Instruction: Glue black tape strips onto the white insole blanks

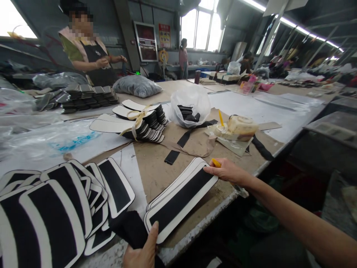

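Observation:
A long white panel with rounded corners and a black strip along its middle (181, 199) lies slanted at the table's front edge, over other white panels (170, 184). My left hand (143, 249) grips its near end, thumb on top. Beside that hand is a bunched black cloth (131, 227); whether the fingers hold it too is hidden. At the far end my right hand (230, 171) is closed on the panel's corner, thumb on the black strip. A yellow stick-like tool (216, 163) pokes out of the right hand; its other end is hidden.
Many finished-looking black-and-white panels (52, 219) overlap at left. Behind are tied panel bundles (147, 126), a plastic bag of black pieces (191, 106), loose black strips (172, 157) and a stained tub (241, 126) with a yellow stick. Across the table stands a person (97, 56).

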Tool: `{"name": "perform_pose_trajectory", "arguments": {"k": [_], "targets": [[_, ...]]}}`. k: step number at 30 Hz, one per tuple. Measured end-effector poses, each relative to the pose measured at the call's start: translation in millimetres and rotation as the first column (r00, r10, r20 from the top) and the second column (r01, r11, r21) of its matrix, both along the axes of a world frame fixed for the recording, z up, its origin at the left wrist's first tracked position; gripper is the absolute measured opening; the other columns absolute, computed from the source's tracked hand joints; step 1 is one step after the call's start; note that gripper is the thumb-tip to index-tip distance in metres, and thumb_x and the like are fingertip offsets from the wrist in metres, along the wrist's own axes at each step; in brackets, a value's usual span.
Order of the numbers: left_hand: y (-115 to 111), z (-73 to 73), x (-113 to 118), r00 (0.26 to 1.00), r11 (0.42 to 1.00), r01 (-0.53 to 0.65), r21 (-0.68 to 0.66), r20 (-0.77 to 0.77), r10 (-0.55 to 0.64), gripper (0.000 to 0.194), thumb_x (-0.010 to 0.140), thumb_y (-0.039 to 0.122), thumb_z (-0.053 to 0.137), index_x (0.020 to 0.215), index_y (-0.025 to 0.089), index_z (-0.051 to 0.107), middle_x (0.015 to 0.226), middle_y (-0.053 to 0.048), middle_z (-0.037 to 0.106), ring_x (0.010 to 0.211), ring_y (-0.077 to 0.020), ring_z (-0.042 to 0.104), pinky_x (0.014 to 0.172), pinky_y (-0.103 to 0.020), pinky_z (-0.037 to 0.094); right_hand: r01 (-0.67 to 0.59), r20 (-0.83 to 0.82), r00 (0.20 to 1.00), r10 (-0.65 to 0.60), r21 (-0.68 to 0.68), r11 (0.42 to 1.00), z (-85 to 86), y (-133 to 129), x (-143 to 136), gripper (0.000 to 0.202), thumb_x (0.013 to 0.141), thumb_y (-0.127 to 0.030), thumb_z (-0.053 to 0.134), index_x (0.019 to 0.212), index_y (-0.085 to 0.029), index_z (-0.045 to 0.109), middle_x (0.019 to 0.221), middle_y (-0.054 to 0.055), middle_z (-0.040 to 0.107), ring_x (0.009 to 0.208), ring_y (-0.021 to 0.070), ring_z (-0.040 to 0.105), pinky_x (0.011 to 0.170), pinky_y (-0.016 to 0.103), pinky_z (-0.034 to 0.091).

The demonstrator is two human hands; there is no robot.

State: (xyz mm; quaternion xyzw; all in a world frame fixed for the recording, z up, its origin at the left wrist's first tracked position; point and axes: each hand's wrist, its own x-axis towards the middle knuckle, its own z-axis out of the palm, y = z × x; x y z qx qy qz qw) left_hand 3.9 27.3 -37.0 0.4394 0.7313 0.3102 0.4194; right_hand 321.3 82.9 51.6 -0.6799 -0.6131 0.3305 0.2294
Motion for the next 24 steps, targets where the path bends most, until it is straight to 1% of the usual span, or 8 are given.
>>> {"name": "perform_pose_trajectory", "arguments": {"k": [3, 5, 7, 10, 12, 15, 19, 24], "targets": [[-4, 16.7, 19, 0.972, 0.984, -0.171, -0.047, 0.158, 0.176, 0.040, 0.058, 0.044, 0.070, 0.081, 0.011, 0.069, 0.066, -0.006, 0.065, 0.067, -0.0263, 0.061, 0.066, -0.037, 0.048, -0.067, -0.092, 0.994, 0.062, -0.047, 0.997, 1.2, 0, 0, 0.036, 0.075, -0.048, 0.056, 0.059, -0.018, 0.047, 0.056, -0.006, 0.040, 0.052, 0.0081, 0.035, 0.049, 0.022, 0.027], [-6, 27.6, 28, 0.926, 0.963, -0.260, -0.065, 0.266, 0.268, 0.043, 0.059, 0.046, 0.071, 0.084, 0.012, 0.067, 0.074, -0.007, 0.067, 0.073, -0.0258, 0.062, 0.067, -0.036, 0.049, -0.044, -0.165, 0.986, 0.033, -0.066, 0.997, 2.7, -5, -2, 0.035, 0.076, -0.048, 0.055, 0.061, -0.017, 0.047, 0.056, -0.006, 0.040, 0.051, 0.0078, 0.034, 0.047, 0.022, 0.025], [-7, 33.9, 33, 0.897, 0.948, -0.312, -0.065, 0.309, 0.316, 0.044, 0.058, 0.045, 0.073, 0.087, 0.013, 0.066, 0.074, -0.005, 0.066, 0.074, -0.0243, 0.061, 0.068, -0.034, 0.048, 0.002, -0.224, 0.974, -0.017, -0.068, 0.998, 6.1, -11, -3, 0.035, 0.076, -0.049, 0.056, 0.063, -0.017, 0.048, 0.057, -0.006, 0.041, 0.051, 0.0079, 0.035, 0.047, 0.022, 0.025], [-8, 33.2, 33, 0.874, 0.943, -0.332, -0.018, 0.370, 0.314, 0.046, 0.058, 0.044, 0.074, 0.094, 0.016, 0.063, 0.068, -0.001, 0.063, 0.068, -0.0205, 0.060, 0.065, -0.032, 0.047, 0.059, -0.272, 0.959, -0.077, -0.076, 0.995, 14.5, -19, -4, 0.034, 0.075, -0.049, 0.059, 0.065, -0.017, 0.050, 0.057, -0.006, 0.042, 0.050, 0.0077, 0.035, 0.045, 0.021, 0.025], [-10, 29.4, 31, 0.861, 0.943, -0.331, 0.031, 0.420, 0.289, 0.048, 0.059, 0.043, 0.075, 0.097, 0.018, 0.059, 0.065, 0.001, 0.060, 0.062, -0.0178, 0.058, 0.062, -0.030, 0.046, 0.087, -0.312, 0.942, -0.122, -0.123, 0.989, 20.5, -23, -5, 0.034, 0.074, -0.049, 0.061, 0.067, -0.018, 0.052, 0.058, -0.006, 0.045, 0.049, 0.0080, 0.037, 0.045, 0.021, 0.027], [-12, 28.3, 30, 0.860, 0.929, -0.355, 0.107, 0.428, 0.279, 0.045, 0.060, 0.040, 0.075, 0.094, 0.018, 0.055, 0.060, 0.005, 0.054, 0.058, -0.0140, 0.054, 0.059, -0.026, 0.043, 0.120, -0.364, 0.914, -0.181, -0.183, 0.976, 26.4, -26, -5, 0.031, 0.072, -0.049, 0.063, 0.069, -0.019, 0.056, 0.061, -0.003, 0.052, 0.053, 0.0105, 0.045, 0.048, 0.022, 0.034], [-15, 39.1, 28, 0.858, 0.904, -0.395, 0.165, 0.417, 0.299, 0.036, 0.061, 0.036, 0.074, 0.084, 0.018, 0.054, 0.057, 0.007, 0.048, 0.055, -0.0112, 0.048, 0.058, -0.023, 0.041, 0.179, -0.362, 0.899, -0.247, -0.211, 0.961, 28.9, -27, -2, 0.029, 0.067, -0.049, 0.069, 0.076, -0.023, 0.063, 0.070, 0.001, 0.060, 0.060, 0.0157, 0.054, 0.050, 0.024, 0.041], [-17, 49.2, 23, 0.842, 0.888, -0.430, 0.159, 0.426, 0.332, 0.031, 0.060, 0.036, 0.075, 0.077, 0.016, 0.058, 0.063, 0.003, 0.053, 0.061, -0.0135, 0.051, 0.062, -0.025, 0.042, 0.221, -0.309, 0.916, -0.257, -0.149, 0.964, 32.0, -27, -2, 0.030, 0.063, -0.051, 0.071, 0.077, -0.025, 0.067, 0.075, 0.006, 0.064, 0.061, 0.0178, 0.056, 0.048, 0.025, 0.043]]}}
